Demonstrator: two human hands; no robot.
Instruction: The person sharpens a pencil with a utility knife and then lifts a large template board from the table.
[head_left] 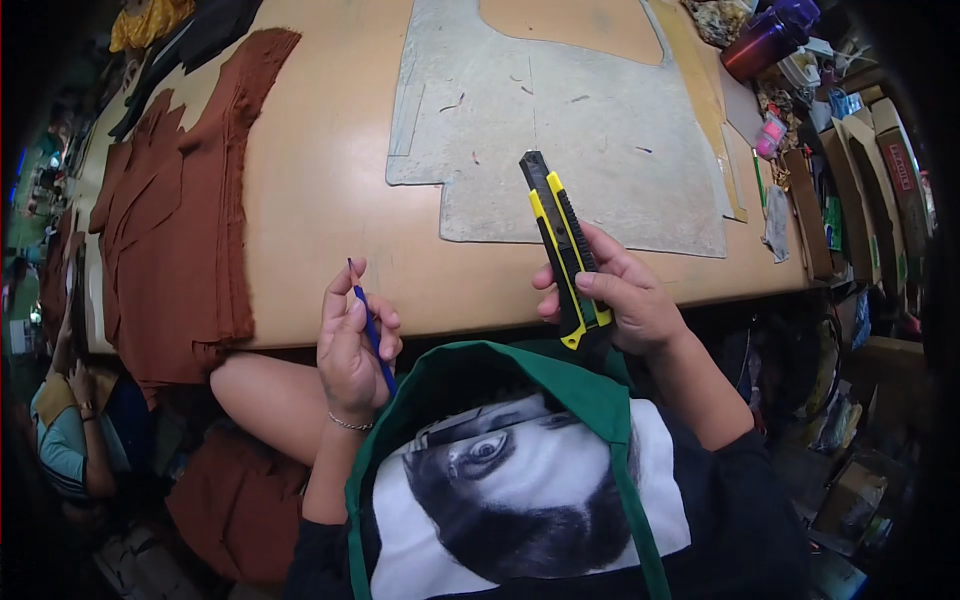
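My right hand (630, 290) grips a yellow and black utility knife (563, 245), its tip pointing up and away from me over the table's near edge. In my left hand (350, 350) is a blue pencil (371, 328), held between the fingers with its dark point upward. Beyond the knife lies a large grey pattern piece (590, 170) on the table, with a curved cut-out along its far side. Small dark shavings (580, 98) are scattered over it.
Stacked rust-brown fabric pieces (180, 220) cover the table's left side. A purple bottle (770, 40) stands at the back right, near a pink object (770, 135). Cardboard boxes (890, 180) line the right. Another person (75, 430) sits at the far left.
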